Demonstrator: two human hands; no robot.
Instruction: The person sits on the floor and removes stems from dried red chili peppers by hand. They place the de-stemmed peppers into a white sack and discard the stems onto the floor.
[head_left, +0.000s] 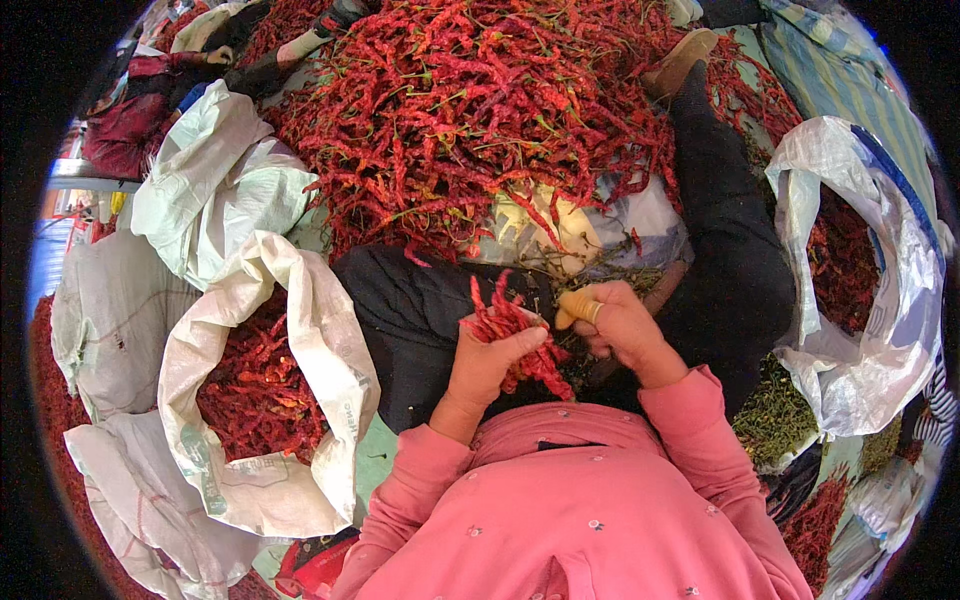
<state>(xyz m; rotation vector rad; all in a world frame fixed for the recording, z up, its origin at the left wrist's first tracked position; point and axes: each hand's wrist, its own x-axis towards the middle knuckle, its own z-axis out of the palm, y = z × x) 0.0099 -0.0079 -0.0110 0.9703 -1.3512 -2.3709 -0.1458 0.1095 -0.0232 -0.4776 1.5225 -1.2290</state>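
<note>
My left hand (480, 360) grips a bunch of wrinkled red chilli peppers (529, 334) above my lap, the thumb lying across them. Some tips stick out beyond the fingers, and one pepper hangs down towards my shirt. Close by on the right, my right hand (626, 322) is curled, with yellow finger covers (577, 307) on its digits. Whether anything small is pinched there cannot be made out. Loose chilli stems (585, 262) lie beyond the hands, between my legs. In front of me a large heap of red chillies (480, 127) spreads out, many with green stems.
A white woven sack (322, 360) with chillies inside stands open on the left. Another open sack (806, 382) holds chillies on the right, near a pile of greenish stems (776, 412). Fuller sacks (124, 315) line the far left. Another person's arm (300, 49) reaches in at upper left.
</note>
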